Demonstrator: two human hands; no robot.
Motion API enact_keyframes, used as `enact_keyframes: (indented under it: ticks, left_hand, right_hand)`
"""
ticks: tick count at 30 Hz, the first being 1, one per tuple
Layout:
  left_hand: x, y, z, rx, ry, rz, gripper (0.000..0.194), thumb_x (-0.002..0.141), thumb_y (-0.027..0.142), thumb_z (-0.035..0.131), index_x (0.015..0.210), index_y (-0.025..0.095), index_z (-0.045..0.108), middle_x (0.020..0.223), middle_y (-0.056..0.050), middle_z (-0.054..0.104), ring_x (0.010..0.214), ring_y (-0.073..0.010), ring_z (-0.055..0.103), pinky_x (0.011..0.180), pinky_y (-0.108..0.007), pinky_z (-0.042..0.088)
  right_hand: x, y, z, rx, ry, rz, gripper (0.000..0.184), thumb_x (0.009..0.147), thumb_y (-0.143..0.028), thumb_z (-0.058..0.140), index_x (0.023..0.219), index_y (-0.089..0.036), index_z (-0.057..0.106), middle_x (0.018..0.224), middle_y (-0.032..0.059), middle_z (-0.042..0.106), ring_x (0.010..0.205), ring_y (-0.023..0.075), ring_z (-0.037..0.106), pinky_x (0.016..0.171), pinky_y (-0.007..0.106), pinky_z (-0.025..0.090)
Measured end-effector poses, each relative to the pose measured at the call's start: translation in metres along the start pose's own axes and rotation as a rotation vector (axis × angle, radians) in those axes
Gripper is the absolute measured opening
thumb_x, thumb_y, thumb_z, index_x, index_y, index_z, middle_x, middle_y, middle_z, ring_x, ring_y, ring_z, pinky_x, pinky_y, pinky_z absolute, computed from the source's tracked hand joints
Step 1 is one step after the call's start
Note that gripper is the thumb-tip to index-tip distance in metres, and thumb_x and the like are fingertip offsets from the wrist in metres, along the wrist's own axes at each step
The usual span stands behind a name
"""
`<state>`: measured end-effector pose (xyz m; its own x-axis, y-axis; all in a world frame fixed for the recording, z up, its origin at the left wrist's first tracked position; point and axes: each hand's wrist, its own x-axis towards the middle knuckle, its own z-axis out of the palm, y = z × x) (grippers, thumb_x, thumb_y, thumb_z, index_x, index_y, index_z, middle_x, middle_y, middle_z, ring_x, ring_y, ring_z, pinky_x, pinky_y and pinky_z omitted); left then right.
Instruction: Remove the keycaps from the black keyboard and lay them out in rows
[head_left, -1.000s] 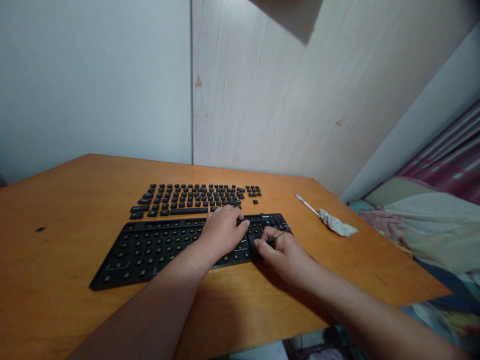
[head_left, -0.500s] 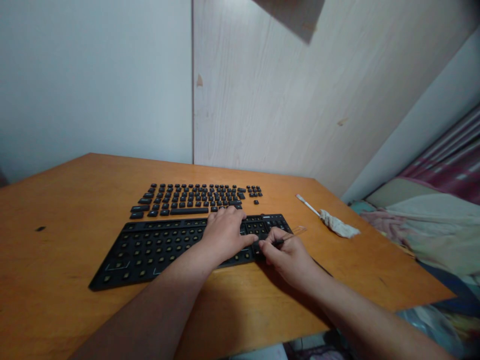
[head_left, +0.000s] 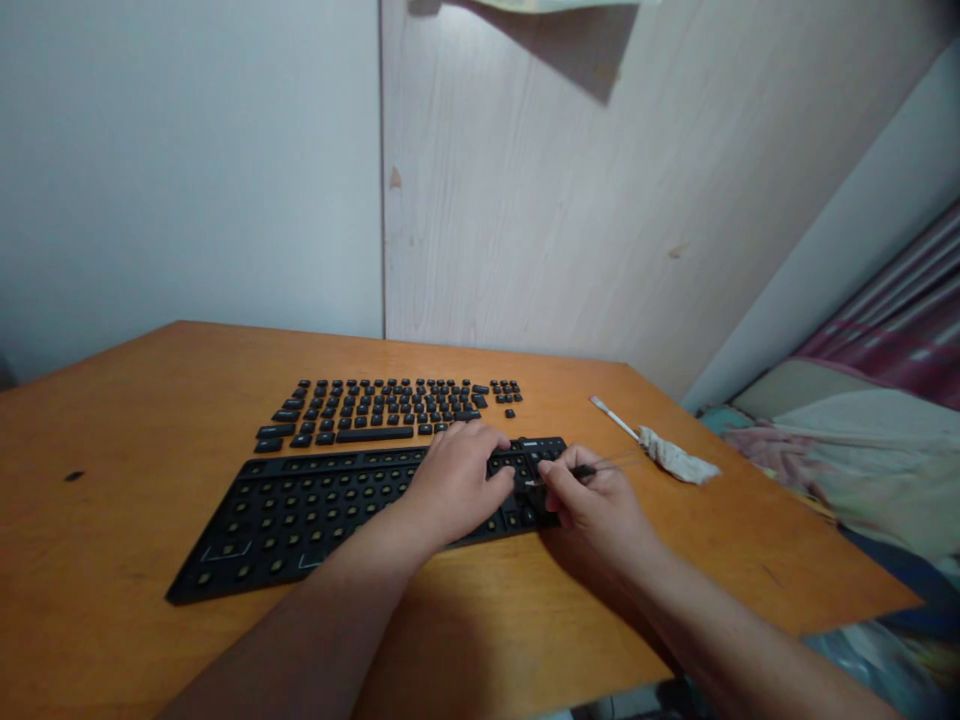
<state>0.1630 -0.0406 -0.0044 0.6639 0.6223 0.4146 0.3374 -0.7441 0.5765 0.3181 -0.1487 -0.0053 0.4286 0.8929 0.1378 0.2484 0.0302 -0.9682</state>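
Black plastic of the keyboard point(head_left: 300, 510) lies beneath our left hand point(head_left: 459, 482), which rests right of the keyboard's middle with fingers spread, relaxed rather than grasping. Our right hand point(head_left: 592, 495) pinches a slim tool point(head_left: 583, 471) with a dark handle and thin wires over the keyboard's right end, hiding part of that edge. Beyond the keyboard's far edge we find loose keycaps point(head_left: 375, 434) in rows, parted from it by only a narrow strip of the wooden table point(head_left: 112, 560). Toward us, a broader band of wood runs from its near edge to the table's front edge. To its left we have wide room, with one small dark piece point(head_left: 74, 476) well apart. To its right, a pale stick point(head_left: 615, 412) meets a crumpled cloth point(head_left: 679, 458), short of the table's right edge.
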Motion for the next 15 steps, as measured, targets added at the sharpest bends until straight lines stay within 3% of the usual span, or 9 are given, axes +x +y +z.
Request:
enact_keyframes:
  ticks: [4,6,15]
  left_hand:
    - [0.0,0.01,0.006,-0.463,-0.163,-0.085,0.022,0.08,0.018,0.056,0.1,0.018,0.064,0.091,-0.004,0.068,0.081,-0.0175,0.062,0.072,-0.028,0.048]
    - [0.0,0.014,0.008,-0.591,-0.197,-0.14,0.022,0.079,0.017,0.056,0.099,0.016,0.064,0.086,-0.003,0.068,0.076,-0.0152,0.062,0.069,-0.026,0.047]
    - [0.003,0.012,0.007,-0.753,-0.105,-0.327,0.009,0.076,0.018,0.059,0.084,0.017,0.062,0.074,0.0,0.066,0.069,-0.0132,0.06,0.063,-0.023,0.042]
  right_hand:
    - [0.002,-0.009,0.001,0.007,0.022,-0.025,0.034,0.083,-0.047,0.066,0.069,-0.02,0.05,0.053,-0.0039,0.054,0.043,0.009,0.044,0.043,0.022,0.032]
    - [0.003,-0.012,0.002,-0.002,0.024,-0.03,0.035,0.083,-0.048,0.066,0.07,-0.02,0.051,0.055,-0.0032,0.055,0.044,0.0094,0.046,0.043,0.022,0.033]
    - [0.004,-0.018,0.012,-0.052,-0.055,-0.11,0.03,0.086,-0.048,0.064,0.082,-0.018,0.063,0.071,-0.0002,0.059,0.059,0.0115,0.051,0.051,0.022,0.041]
